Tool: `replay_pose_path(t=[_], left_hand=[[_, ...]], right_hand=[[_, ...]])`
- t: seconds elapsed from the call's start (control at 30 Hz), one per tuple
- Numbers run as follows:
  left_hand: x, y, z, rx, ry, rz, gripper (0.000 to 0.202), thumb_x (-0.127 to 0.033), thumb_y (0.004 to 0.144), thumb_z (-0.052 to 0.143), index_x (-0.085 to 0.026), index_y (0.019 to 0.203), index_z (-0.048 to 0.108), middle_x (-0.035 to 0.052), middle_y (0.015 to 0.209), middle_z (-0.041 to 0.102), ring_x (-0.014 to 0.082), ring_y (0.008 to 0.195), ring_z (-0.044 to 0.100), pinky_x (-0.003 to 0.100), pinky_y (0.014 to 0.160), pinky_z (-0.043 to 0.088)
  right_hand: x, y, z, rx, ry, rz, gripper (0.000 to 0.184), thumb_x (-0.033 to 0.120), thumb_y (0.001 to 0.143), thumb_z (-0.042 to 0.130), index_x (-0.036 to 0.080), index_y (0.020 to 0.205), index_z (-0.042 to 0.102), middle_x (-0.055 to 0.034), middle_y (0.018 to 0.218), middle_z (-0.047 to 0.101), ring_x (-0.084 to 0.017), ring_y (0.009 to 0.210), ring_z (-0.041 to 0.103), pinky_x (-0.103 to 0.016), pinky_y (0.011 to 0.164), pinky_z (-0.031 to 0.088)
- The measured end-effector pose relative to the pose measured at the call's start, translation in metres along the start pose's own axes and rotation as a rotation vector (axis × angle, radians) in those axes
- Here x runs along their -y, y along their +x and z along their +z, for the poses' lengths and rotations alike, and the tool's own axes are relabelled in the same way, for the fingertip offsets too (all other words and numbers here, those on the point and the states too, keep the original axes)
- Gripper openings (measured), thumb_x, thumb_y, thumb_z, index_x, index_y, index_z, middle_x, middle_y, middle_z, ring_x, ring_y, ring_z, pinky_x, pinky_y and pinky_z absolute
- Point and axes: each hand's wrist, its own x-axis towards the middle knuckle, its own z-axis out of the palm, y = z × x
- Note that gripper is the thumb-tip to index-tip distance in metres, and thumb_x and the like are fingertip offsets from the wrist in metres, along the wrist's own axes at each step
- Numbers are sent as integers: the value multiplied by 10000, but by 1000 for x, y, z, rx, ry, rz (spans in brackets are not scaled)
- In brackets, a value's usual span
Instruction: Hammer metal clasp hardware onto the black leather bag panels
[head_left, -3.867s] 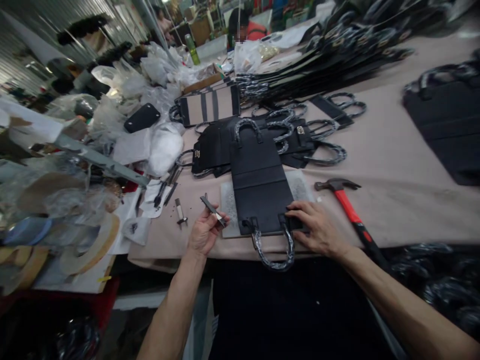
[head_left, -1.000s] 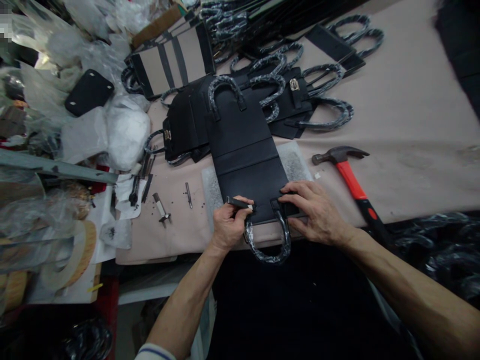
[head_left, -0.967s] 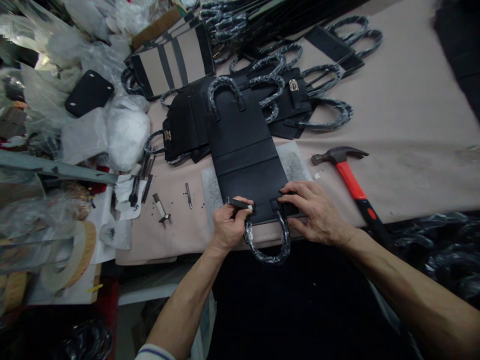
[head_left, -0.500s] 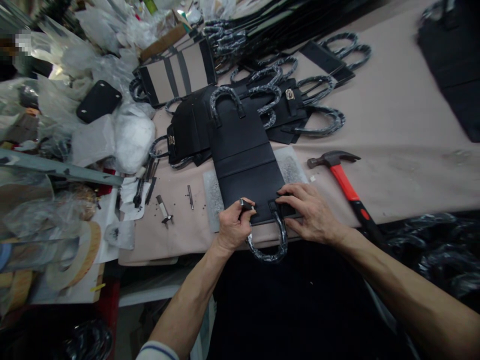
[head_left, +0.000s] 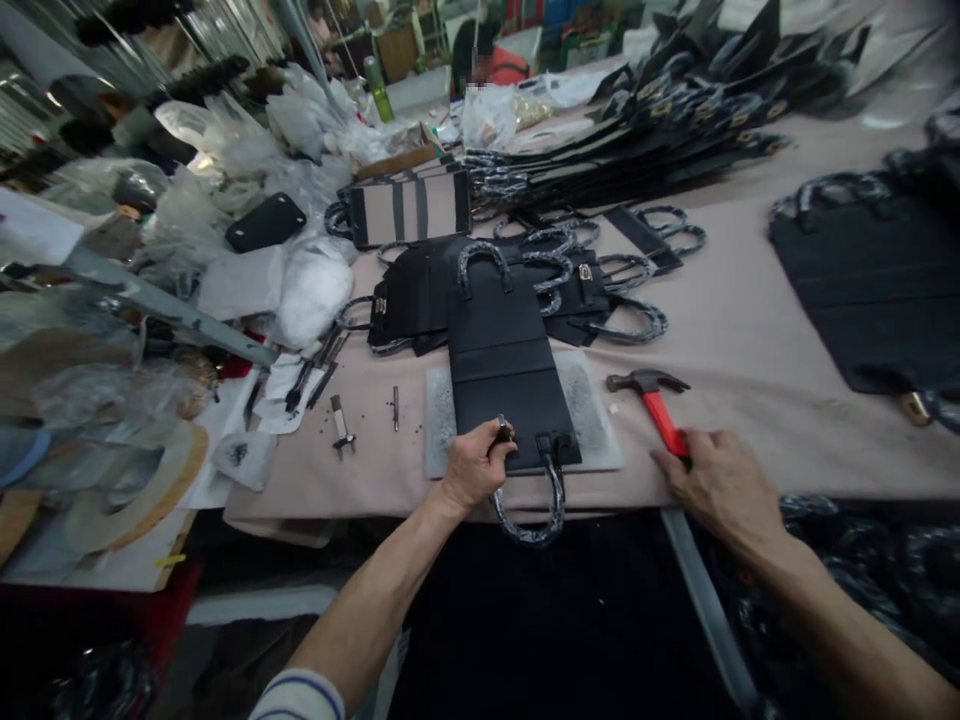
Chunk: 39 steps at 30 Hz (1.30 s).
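A flat black bag panel lies on a grey stone-like slab, with a plastic-wrapped handle at its near end. My left hand is closed at that end, beside the handle's left foot. From its grip sticks the tip of a short metal punch; the rest is hidden by the fingers. To the right, my right hand has its fingers closed around the handle of a claw hammer. The hammer's head rests on the table, pointing away from me.
Black bags with wrapped handles are piled behind the slab. Small metal tools and a thin rod lie to the left. More black panels are at the right. Plastic bags and tape rolls crowd the left side.
My right hand has left the bag panel, moved right and taken hold of the hammer's handle. My left hand stays at the handle with the punch. The view has tilted up.
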Motion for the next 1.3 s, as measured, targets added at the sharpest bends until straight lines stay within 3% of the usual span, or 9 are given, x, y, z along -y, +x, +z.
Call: replay_pose_path(t=[0.2, 0.33, 0.5, 0.63, 0.73, 0.83, 1.03, 1.2, 1.3], left_hand=[[3, -3, 1, -8, -31, -22, 171, -94, 861, 642, -197, 994, 675, 31, 904, 773, 168, 830, 760, 268, 811, 625], [2, -2, 0, 3, -37, -30, 166, -89, 860, 643, -199, 980, 678, 27, 897, 772, 172, 835, 760, 273, 813, 624], [1, -1, -2, 32, -45, -50, 176, -81, 862, 639, -202, 985, 675, 32, 917, 776, 180, 843, 760, 296, 835, 623], [1, 0, -1, 44, -31, -54, 192, -62, 855, 643, -202, 984, 672, 32, 926, 777, 180, 849, 758, 292, 842, 615], [1, 0, -1, 58, -13, -70, 210, -55, 854, 640, -211, 991, 674, 26, 917, 778, 177, 832, 756, 284, 820, 615], [2, -1, -1, 54, -19, -76, 212, -61, 853, 647, -216, 994, 675, 21, 916, 778, 177, 835, 758, 283, 818, 618], [4, -2, -1, 48, -33, -46, 208, -68, 859, 649, -201, 1015, 680, 37, 960, 781, 186, 883, 761, 307, 873, 622], [5, -1, 0, 62, 23, -50, 196, -63, 832, 675, -208, 963, 697, 29, 889, 774, 194, 821, 761, 294, 799, 627], [4, -1, 0, 53, 3, -25, 209, -66, 844, 662, -205, 997, 690, 39, 928, 780, 189, 845, 762, 300, 829, 627]], right_hand=[[1, 7, -9, 411, 901, 455, 205, 309, 787, 639, 185, 947, 607, -23, 726, 557, -169, 606, 536, -303, 571, 487], [28, 2, -37, 569, 1303, 523, 171, 317, 785, 628, 209, 876, 531, 50, 642, 474, -92, 450, 420, -225, 426, 400], [76, -14, -92, 250, 1003, 152, 345, 578, 932, 495, 246, 843, 479, 55, 591, 481, -118, 423, 433, -236, 405, 333], [100, -22, -119, -21, 533, -361, 306, 499, 966, 463, 257, 780, 457, 31, 530, 505, -148, 439, 471, -280, 472, 294], [106, -24, -124, -17, 286, -583, 256, 407, 987, 435, 254, 785, 467, 27, 510, 509, -140, 388, 409, -312, 477, 195], [111, -26, -137, -25, 215, -655, 266, 379, 1011, 395, 256, 783, 456, 26, 508, 517, -138, 372, 399, -319, 476, 180], [120, -35, -154, -459, 334, -581, 201, 373, 1043, 405, 255, 906, 492, 39, 521, 492, -149, 413, 457, -292, 472, 284], [116, -31, -141, -121, 144, -787, 239, 323, 1029, 383, 255, 814, 461, 33, 480, 524, -131, 343, 366, -329, 454, 165], [117, -31, -150, -229, 244, -665, 247, 382, 1034, 391, 265, 826, 455, 26, 517, 523, -139, 386, 407, -318, 470, 218]])
